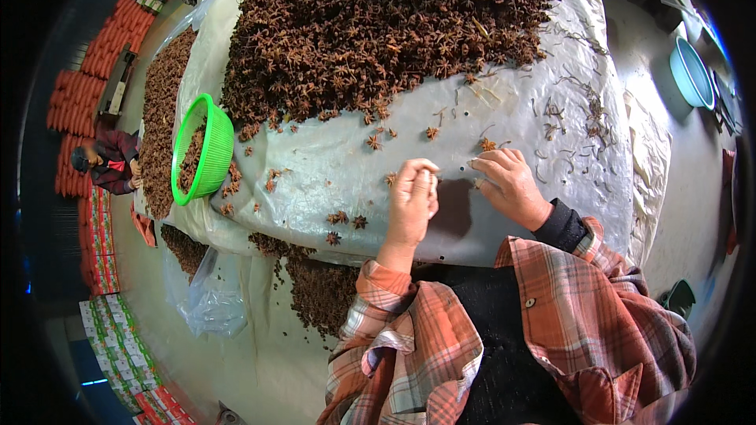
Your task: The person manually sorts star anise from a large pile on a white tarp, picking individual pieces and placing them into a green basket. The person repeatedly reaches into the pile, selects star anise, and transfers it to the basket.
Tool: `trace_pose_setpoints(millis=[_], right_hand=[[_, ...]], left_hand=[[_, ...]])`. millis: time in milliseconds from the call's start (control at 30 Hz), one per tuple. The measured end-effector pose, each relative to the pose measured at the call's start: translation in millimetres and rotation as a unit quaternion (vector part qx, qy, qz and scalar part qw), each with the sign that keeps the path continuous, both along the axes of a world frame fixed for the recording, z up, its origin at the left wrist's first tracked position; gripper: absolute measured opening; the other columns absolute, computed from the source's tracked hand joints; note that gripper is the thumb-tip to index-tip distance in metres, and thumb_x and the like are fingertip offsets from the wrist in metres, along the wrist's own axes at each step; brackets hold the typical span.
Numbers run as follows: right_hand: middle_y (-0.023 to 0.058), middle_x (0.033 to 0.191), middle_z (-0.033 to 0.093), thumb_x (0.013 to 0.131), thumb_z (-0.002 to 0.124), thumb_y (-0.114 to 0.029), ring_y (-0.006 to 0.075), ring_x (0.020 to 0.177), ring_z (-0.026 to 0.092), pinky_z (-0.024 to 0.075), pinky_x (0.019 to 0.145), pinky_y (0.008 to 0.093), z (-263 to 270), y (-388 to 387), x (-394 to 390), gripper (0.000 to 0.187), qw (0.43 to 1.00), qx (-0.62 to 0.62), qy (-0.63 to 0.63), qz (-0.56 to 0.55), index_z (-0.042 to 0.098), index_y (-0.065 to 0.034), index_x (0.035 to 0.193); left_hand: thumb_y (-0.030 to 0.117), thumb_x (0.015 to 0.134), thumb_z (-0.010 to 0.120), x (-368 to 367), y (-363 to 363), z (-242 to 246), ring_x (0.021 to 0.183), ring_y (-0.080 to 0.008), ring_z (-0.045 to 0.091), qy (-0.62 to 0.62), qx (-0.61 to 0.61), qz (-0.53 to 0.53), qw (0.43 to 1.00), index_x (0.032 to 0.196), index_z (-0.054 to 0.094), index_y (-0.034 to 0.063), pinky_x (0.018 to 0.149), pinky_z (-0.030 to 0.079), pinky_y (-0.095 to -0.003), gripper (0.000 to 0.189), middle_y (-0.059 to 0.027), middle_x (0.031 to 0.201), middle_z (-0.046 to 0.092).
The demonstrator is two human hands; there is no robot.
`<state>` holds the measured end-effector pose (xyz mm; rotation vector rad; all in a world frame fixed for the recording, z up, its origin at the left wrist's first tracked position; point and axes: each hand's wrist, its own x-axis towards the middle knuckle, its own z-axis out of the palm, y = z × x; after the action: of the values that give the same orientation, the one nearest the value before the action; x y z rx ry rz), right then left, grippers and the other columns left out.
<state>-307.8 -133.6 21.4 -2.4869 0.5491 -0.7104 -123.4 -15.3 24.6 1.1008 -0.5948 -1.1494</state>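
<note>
My left hand [411,200] is raised over the plastic-covered work surface [307,165], its fingers curled in and the thumb on top. Whether anything sits inside that curl is hidden. A star anise pod [390,179] shows just beside its knuckles. To the right, my right hand [509,184] hovers palm down with fingers bent and a gap between thumb and fingertips; nothing shows in it. Just beyond those fingertips lies another star anise pod [487,144]. A big heap of dried star anise [378,35] covers the far part of the surface.
A green plastic basket [220,156] with star anise stands at left. Thin stems [555,112] are scattered at right. Further left, a person [109,159] reaches to another heap [162,130], near stacked red sacks [74,100]. A blue basin [692,74] is far right.
</note>
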Motion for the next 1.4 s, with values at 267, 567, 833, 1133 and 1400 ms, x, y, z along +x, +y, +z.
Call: trace_pose_setpoints(millis=[267,567,833,1133,1400], right_hand=[[0.0114,0.114,0.062,0.082,0.066,-0.011,0.0314,0.105,0.057,0.0428,0.091,0.041,4.3,-16.3,-19.3,0.033,0.995,-0.009,-0.003,-0.1,0.062,-0.0053,0.115],[0.0059,0.098,0.057,0.082,0.067,-0.014,0.0241,0.097,0.055,0.043,0.086,0.038,-12.0,-24.4,11.8,0.022,0.983,-0.138,0.108,-0.062,0.066,-0.0072,0.103],[0.0114,0.11,0.061,0.077,0.07,-0.008,0.0292,0.101,0.06,0.0472,0.089,0.0405,-7.7,1.9,48.2,0.038,0.998,-0.031,0.001,0.053,0.063,-0.0045,0.114],[0.0094,0.104,0.061,0.076,0.069,-0.009,0.0235,0.092,0.063,0.0507,0.075,0.0362,30.3,25.3,66.1,0.038,0.984,-0.063,-0.012,0.167,0.063,-0.0051,0.113],[0.0033,0.073,0.053,0.077,0.062,-0.015,0.0202,0.064,0.056,0.0451,0.062,0.0344,21.4,31.9,40.9,0.011,0.961,-0.206,0.108,0.147,0.053,-0.0113,0.08]], left_hand=[[0.018,0.106,0.045,-2.3,10.0,0.1,0.075,-0.0112,0.051,0.143,-0.002,-0.028,0.989,0.121,0.057,-0.0005,0.058,0.047,-0.0268,0.027,-0.0046,0.096,0.055],[0.021,0.106,0.046,25.6,49.1,2.2,0.054,-0.0053,0.038,0.151,-0.008,0.047,0.987,0.113,0.057,-0.0002,0.041,0.033,-0.0188,0.025,-0.0007,0.083,0.051],[0.02,0.104,0.045,36.7,63.8,-2.1,0.062,-0.011,0.048,0.215,-0.048,0.075,0.973,0.118,0.057,-0.0011,0.049,0.044,-0.0249,0.028,-0.006,0.094,0.055],[0.009,0.104,0.043,15.6,62.9,4.0,0.064,-0.0063,0.049,-0.022,0.035,-0.023,0.999,0.124,0.055,0.0001,0.05,0.043,-0.0217,0.025,-0.0019,0.085,0.055],[-0.003,0.087,0.052,5.2,53.7,2.1,0.084,-0.0323,0.06,-0.51,0.027,0.057,0.858,0.107,0.058,0.0006,0.069,0.047,-0.0407,0.021,-0.0171,0.094,0.059]])
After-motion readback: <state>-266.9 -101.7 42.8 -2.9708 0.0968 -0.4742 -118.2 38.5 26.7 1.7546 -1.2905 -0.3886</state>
